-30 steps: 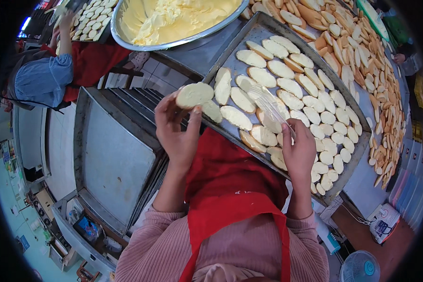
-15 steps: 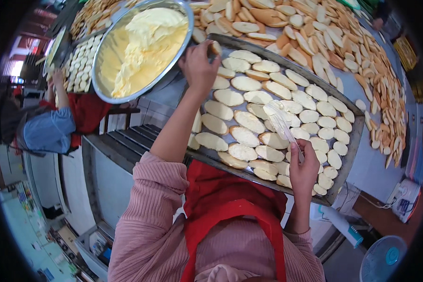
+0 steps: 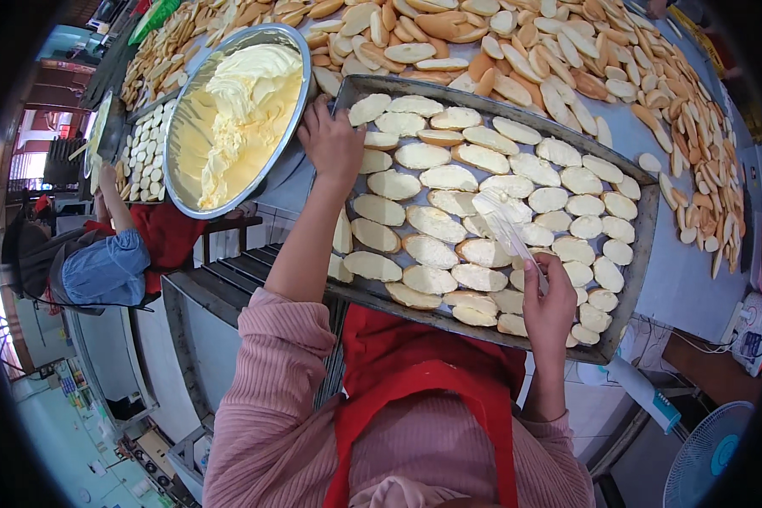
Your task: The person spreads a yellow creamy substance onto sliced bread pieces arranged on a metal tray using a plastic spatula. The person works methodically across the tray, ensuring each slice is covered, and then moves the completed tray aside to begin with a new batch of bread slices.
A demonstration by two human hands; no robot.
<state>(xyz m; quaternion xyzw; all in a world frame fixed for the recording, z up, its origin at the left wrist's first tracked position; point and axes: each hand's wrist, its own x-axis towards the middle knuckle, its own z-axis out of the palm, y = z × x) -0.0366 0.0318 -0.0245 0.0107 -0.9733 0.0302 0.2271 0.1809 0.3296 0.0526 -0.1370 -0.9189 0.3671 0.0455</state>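
My left hand (image 3: 334, 144) is at the far left corner of a metal baking tray (image 3: 491, 106), between it and a big metal bowl (image 3: 300, 51). Its fingers are apart, with no slice in them. Close to the fingertips, a pale bread slice (image 3: 369, 108) rests in the tray corner. My right hand (image 3: 549, 296) grips the handle of a narrow spatula (image 3: 506, 227), its blade coated in pale cream over the middle of the tray. Rows of cream-topped oval bread slices (image 3: 436, 223) cover the tray. The bowl holds a heap of pale yellow cream (image 3: 250, 93).
Loose bread slices (image 3: 559, 59) are piled across the far and right side of the table (image 3: 643, 292). At the left, another person (image 3: 102, 267) works by a second filled tray (image 3: 148, 152). A fan (image 3: 709, 457) stands at the lower right.
My left hand has let go of a bread slice, which now lies in the tray's far left corner. The right hand and spatula have hardly moved.
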